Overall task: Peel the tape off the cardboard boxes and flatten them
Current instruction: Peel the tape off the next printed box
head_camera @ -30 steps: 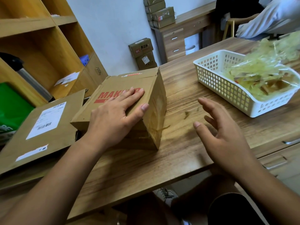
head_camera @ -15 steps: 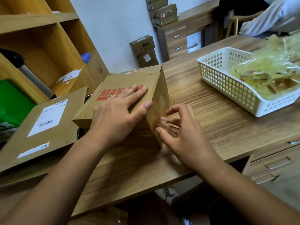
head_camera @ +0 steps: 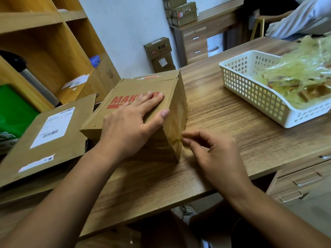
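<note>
The box (head_camera: 136, 90) is sitting mid-table (head_camera: 223, 126), with the left hand (head_camera: 129, 122) pressing flat on top. At its 4 o'clock, the right hand (head_camera: 211, 154) is pinching the side tape (head_camera: 176, 139) with curled fingertips. A basket (head_camera: 250, 90) is lying at 2 o'clock.

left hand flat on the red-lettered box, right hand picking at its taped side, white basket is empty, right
No: the white basket is not empty; it holds a heap of peeled tape, as the head view shows. The left hand does lie flat on the box, the right hand at its taped side.
</note>
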Tool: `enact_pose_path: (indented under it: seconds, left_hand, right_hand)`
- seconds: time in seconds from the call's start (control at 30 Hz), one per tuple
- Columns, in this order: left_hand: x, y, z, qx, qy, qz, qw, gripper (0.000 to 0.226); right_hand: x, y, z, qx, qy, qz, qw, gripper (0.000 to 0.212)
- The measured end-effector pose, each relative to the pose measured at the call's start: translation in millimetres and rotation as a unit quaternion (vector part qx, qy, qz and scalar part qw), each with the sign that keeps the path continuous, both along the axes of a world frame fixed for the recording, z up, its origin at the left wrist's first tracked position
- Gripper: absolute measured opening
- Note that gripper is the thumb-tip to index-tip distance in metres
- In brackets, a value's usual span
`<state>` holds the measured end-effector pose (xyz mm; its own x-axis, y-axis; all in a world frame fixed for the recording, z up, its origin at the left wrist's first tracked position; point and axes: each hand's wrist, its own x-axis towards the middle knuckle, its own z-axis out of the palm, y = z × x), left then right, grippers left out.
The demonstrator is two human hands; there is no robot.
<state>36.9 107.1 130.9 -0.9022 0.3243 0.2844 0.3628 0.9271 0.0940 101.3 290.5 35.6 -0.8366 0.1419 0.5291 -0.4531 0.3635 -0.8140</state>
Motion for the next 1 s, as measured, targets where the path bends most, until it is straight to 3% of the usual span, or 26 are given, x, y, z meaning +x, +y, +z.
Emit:
enact_pose_path:
  seconds: [0.13, 0.47, 0.57, 0.77, 0.9, 1.0]
  left_hand:
    - [-0.1, 0.3, -0.8, -0.001, 0.001, -0.003, 1.0, 0.076]
    - [-2.2, -2.6, -3.7, 0.008, 0.0, -0.008, 1.0, 0.074]
    - [-1.1, -2.0, -2.9, 0.007, 0.003, -0.008, 1.0, 0.074]
    - [-0.7, -2.3, -3.7, 0.01, -0.001, -0.004, 1.0, 0.074]
    - [-0.4, -2.1, -3.1, 0.013, 0.0, -0.01, 1.0, 0.073]
    - [0.2, -2.3, -3.3, 0.012, 0.002, -0.008, 1.0, 0.072]
  right_hand:
    - [21.9, -5.4, -2.1, 0.093, 0.064, 0.003, 0.994, 0.024]
    - [65.2, -3.4, -8.0, 0.165, 0.108, 0.076, 0.977, 0.03]
    - [62.6, -1.1, -5.0, 0.168, 0.081, 0.089, 0.978, 0.033]
    - [36.1, 15.6, 12.9, 0.07, -0.024, 0.067, 0.995, 0.025]
    - [8.6, 29.5, 12.1, 0.13, -0.094, 0.071, 0.985, 0.033]
    - [-9.6, 33.7, 11.4, 0.191, -0.082, 0.064, 0.976, 0.038]
